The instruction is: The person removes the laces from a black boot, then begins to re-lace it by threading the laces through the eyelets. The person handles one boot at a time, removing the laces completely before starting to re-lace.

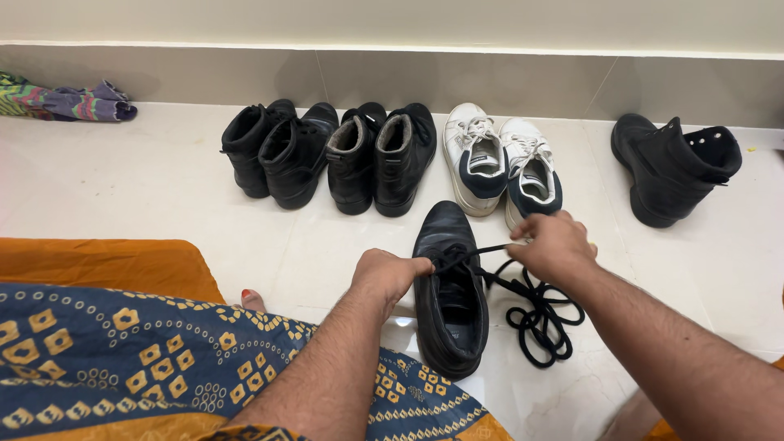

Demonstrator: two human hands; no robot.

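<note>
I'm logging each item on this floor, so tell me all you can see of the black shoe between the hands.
The black shoe looks like smooth, slightly shiny leather, low-cut, lying upright on the pale tiled floor, toe toward the wall. Its black lace is partly threaded, the loose end coiled on the floor to its right. The left hand touches its eyelet area; the right hand pulls the lace taut.

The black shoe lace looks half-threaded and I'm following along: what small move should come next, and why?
Probably keep drawing the lace through to the right. The right hand holds a taut stretch running from the eyelets of the black shoe, the left hand steadies the shoe at its lacing, and much lace lies coiled loose on the floor beside it.
</note>
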